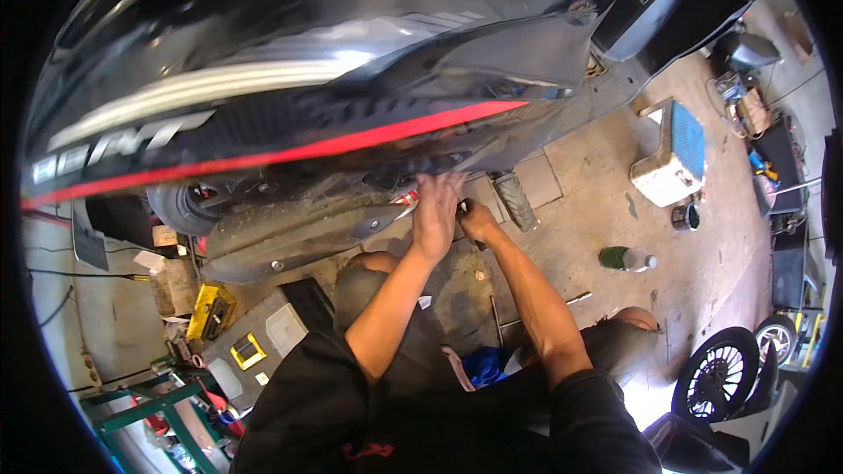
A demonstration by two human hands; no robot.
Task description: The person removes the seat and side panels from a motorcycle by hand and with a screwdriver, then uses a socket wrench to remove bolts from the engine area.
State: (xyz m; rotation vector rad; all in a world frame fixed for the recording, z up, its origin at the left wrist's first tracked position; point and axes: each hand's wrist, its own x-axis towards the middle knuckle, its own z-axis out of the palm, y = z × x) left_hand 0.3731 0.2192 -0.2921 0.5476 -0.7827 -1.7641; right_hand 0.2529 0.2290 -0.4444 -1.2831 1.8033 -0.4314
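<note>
— What is on the left?
— A yellow case (211, 312) on the floor, under a black scooter (290, 79).
— And the hands?
— The left hand (436, 211) presses flat and open on the underside. Just right, the right hand (477, 221) clenches a small dark tool (463, 207), pointing up; it is nearer.

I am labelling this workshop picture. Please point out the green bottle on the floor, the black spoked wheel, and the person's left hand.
Green bottle lying on the concrete floor (625, 258), head view, on its green body.
Black spoked wheel (716, 375), head view, on the spokes near its hub.
Left hand (436, 211), head view, on its back.
</note>
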